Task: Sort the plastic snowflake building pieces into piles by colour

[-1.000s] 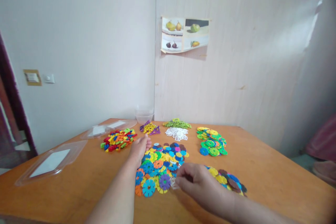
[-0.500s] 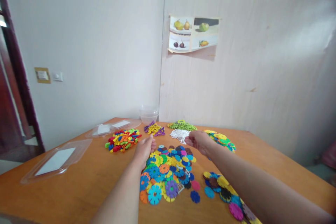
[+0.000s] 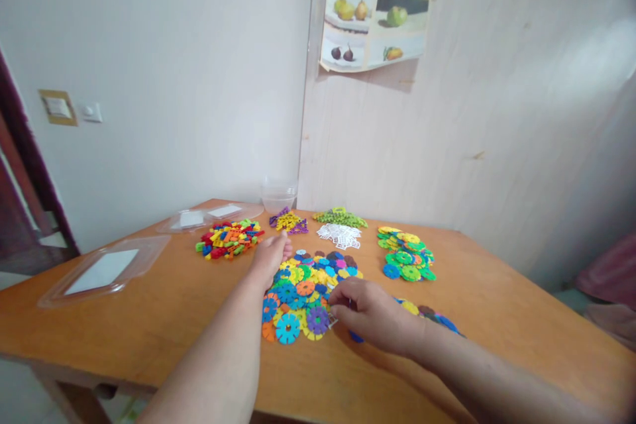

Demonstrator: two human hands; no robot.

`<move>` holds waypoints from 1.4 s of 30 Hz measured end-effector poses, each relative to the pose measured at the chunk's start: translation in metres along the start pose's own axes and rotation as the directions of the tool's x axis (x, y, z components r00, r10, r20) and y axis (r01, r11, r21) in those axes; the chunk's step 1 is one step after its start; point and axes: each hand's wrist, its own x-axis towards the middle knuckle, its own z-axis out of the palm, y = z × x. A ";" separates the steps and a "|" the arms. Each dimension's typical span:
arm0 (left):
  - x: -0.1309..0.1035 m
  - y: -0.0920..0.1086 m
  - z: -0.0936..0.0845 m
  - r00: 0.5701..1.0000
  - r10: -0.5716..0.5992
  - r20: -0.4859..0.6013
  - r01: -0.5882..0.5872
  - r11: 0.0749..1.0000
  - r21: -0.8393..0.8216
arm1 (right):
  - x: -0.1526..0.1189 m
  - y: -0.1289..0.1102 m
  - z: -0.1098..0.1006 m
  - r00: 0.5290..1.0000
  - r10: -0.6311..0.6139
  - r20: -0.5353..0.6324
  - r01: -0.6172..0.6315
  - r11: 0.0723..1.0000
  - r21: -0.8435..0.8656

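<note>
A heap of colourful notched plastic discs [image 3: 298,291] lies in the middle of the wooden table. My left hand [image 3: 271,258] rests on its side at the heap's left edge, fingers loosely bent and nothing visible in them. Over the heap's right edge, my right hand [image 3: 370,315] has thumb and forefinger pinched at a small white window-shaped piece [image 3: 332,322], partly hidden by the fingertips. Beside them is a purple disc [image 3: 317,320]. More discs [image 3: 410,307] lie partly behind my right wrist.
White lattice pieces [image 3: 340,236], green pieces [image 3: 340,217], yellow and purple pieces [image 3: 289,221], and mixed bricks [image 3: 231,240] form separate piles. Green and yellow discs [image 3: 407,257] lie right. A clear bowl [image 3: 279,197] stands at the back; clear lids [image 3: 144,262] lie left.
My right hand has come down and toward me, from near the white lattice pile to the disc heap's right edge. My left hand stays beside the heap. The camera view has tilted downward.
</note>
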 end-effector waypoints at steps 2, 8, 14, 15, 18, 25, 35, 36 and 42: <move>0.000 -0.001 0.000 1.000 0.006 -0.002 -0.006 1.000 0.000 | -0.006 -0.009 0.004 1.000 0.007 0.007 -0.006 0.995 -0.104; -0.001 0.000 -0.001 1.000 0.006 0.008 -0.006 0.999 -0.031 | -0.006 -0.022 0.019 0.998 0.054 -0.022 -0.058 0.951 -0.303; 0.000 0.001 -0.002 1.000 0.011 0.007 -0.011 1.000 -0.005 | -0.005 -0.024 0.026 0.997 0.060 -0.050 -0.073 0.950 -0.305; 0.000 0.000 -0.002 1.000 0.008 0.006 -0.008 1.000 0.001 | -0.005 -0.023 0.027 0.996 0.063 -0.063 -0.079 0.955 -0.284; 0.002 -0.001 -0.003 1.000 0.003 0.005 -0.003 1.000 0.014 | -0.002 -0.019 0.028 0.991 0.082 -0.104 -0.096 0.985 -0.142; 0.002 0.001 -0.004 1.000 0.005 0.006 -0.005 0.999 0.034 | 0.014 0.018 -0.007 0.922 0.335 -0.192 -0.244 0.891 0.383; 0.005 0.000 -0.006 1.000 0.001 0.014 -0.002 0.999 0.036 | -0.014 0.156 -0.090 0.509 0.732 -0.453 -0.353 0.657 0.666; 0.006 -0.001 -0.007 1.000 0.002 0.012 -0.002 0.999 0.046 | -0.019 0.165 -0.092 0.488 0.747 -0.451 -0.367 0.644 0.671; 0.011 -0.006 -0.008 1.000 -0.009 0.024 0.008 0.999 0.043 | -0.032 0.188 -0.087 0.475 0.786 -0.396 -0.419 0.597 0.684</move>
